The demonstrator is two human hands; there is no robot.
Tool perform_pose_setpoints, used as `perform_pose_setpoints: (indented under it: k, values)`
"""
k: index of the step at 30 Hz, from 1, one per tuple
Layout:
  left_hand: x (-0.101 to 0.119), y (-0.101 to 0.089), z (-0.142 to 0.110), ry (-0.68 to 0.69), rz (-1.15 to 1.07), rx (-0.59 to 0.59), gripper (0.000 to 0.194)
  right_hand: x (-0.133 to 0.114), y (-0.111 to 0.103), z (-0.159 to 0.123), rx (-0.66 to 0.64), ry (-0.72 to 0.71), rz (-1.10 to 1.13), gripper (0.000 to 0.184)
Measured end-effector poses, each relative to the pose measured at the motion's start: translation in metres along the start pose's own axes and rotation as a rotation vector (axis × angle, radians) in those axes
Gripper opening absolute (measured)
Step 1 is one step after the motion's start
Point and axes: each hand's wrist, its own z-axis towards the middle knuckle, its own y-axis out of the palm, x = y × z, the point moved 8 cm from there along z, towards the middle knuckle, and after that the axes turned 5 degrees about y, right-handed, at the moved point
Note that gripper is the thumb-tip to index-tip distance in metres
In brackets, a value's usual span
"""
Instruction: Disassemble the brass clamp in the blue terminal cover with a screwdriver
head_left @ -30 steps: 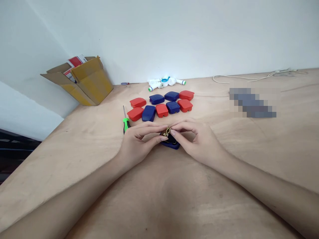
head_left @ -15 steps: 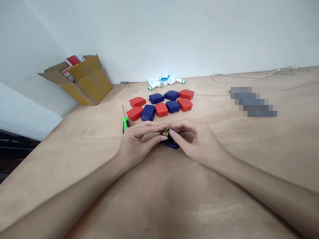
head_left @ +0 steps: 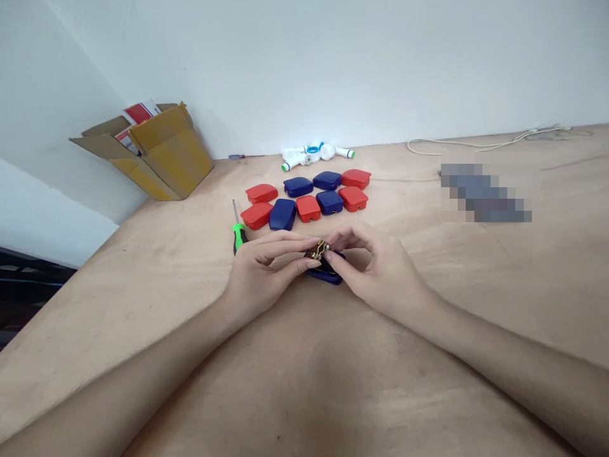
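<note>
Between my two hands is a small brass-coloured metal piece with a wavy outline. My left hand pinches its left side between thumb and fingertips. From the right, my right hand has its thumb and fingertips closed at the piece's other edge. Just below the fingers rests an open dark blue plastic case on the table, partly hidden by both hands. A green and black screwdriver lies just beyond my left hand.
Several closed red cases and blue cases lie in two rows beyond my hands. Behind them are white plastic fittings and a small screwdriver. A cardboard box stands back left; a white cable lies back right.
My right index finger has lifted slightly away from the brass piece, while my left hand keeps its pinch. The case has stayed in place.
</note>
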Motion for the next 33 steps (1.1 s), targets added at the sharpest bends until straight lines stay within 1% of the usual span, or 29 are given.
perform_pose_setpoints:
  k: [5, 8, 17, 33]
  values:
    - [0.0, 0.0002, -0.0004, -0.008, 0.002, -0.005, 0.026, -0.0015, -0.0035, -0.0001, 0.028, -0.017, 0.019, 0.01]
    - [-0.0004, -0.0001, -0.0005, -0.014, 0.005, -0.002, 0.025, -0.0034, -0.0037, 0.0006, 0.015, -0.014, 0.008, 0.008]
    - [-0.0003, -0.0002, -0.0005, -0.015, 0.019, 0.0, 0.026, -0.0027, -0.0016, 0.0019, -0.005, 0.01, 0.001, 0.01]
    - [-0.0001, 0.0004, -0.0009, -0.016, 0.021, -0.004, 0.026, -0.0047, -0.003, 0.0005, 0.007, 0.034, -0.035, 0.012]
